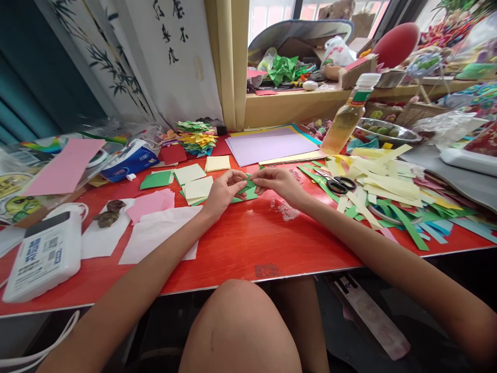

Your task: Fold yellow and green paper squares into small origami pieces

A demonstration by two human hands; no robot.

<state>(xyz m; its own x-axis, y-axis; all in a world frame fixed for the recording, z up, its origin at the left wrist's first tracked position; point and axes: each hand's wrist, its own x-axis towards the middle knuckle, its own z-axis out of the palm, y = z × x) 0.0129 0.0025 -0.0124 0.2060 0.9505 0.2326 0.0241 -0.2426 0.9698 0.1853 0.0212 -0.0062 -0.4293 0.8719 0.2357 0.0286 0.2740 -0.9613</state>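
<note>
Both of my hands meet over the middle of the red table (248, 243). My left hand (224, 189) pinches a small green paper piece (247, 190) with its fingers curled. From the right, my right hand (276, 181) also grips that green paper with closed fingertips. The paper rests partly on the tabletop between them. Pale yellow paper squares (198, 187) and a green square (156, 180) lie just left of my left hand.
Black-handled scissors (338, 183) lie on a heap of yellow and green paper strips (388, 191) at the right. A bottle (347, 116), lilac sheets (267, 145), stacked folded pieces (196, 137), pink paper (66, 166), a tissue pack (130, 160) and a white box (44, 256) surround the work spot.
</note>
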